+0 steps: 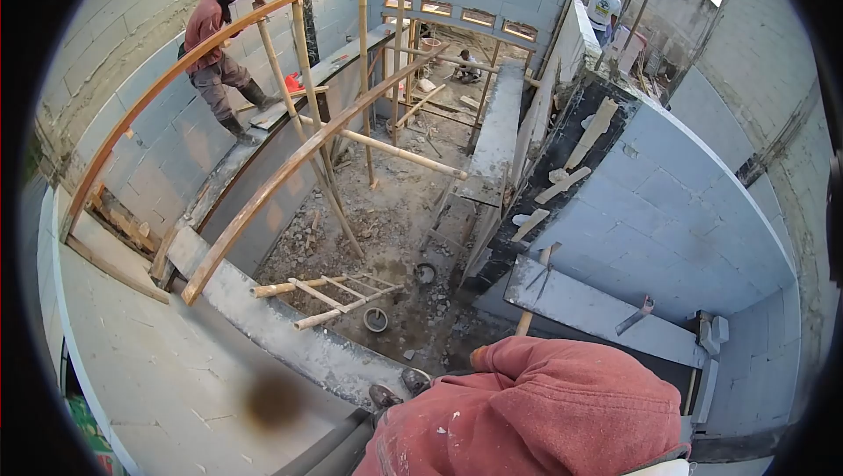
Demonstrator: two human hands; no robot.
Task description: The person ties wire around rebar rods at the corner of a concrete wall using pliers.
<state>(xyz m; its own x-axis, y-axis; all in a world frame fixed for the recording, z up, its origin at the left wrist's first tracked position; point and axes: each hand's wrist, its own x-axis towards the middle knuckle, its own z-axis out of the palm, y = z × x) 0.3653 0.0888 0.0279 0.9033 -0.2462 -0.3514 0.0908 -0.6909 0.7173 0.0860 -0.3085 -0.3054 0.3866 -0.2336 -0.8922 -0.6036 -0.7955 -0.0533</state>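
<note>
A red sleeve (571,375), dusty with pale specks, fills the bottom of the head view. At its far end a small part of my right hand (479,357) shows; its fingers are hidden, and I cannot make out anything in it. A bamboo pole (525,322) rises just beyond the sleeve, with no visible contact with the hand. My left hand is out of view. My dark shoes (399,386) are at the end of a dusty grey ledge (307,349), high above the floor.
Curved wooden beams (290,179) rest on bamboo props. A bamboo ladder (347,299) and a bucket (376,320) stand below among rubble. A flat-bladed tool (635,316) lies on the right ledge. Co-workers are at left (211,59), far centre (468,68) and right (603,9).
</note>
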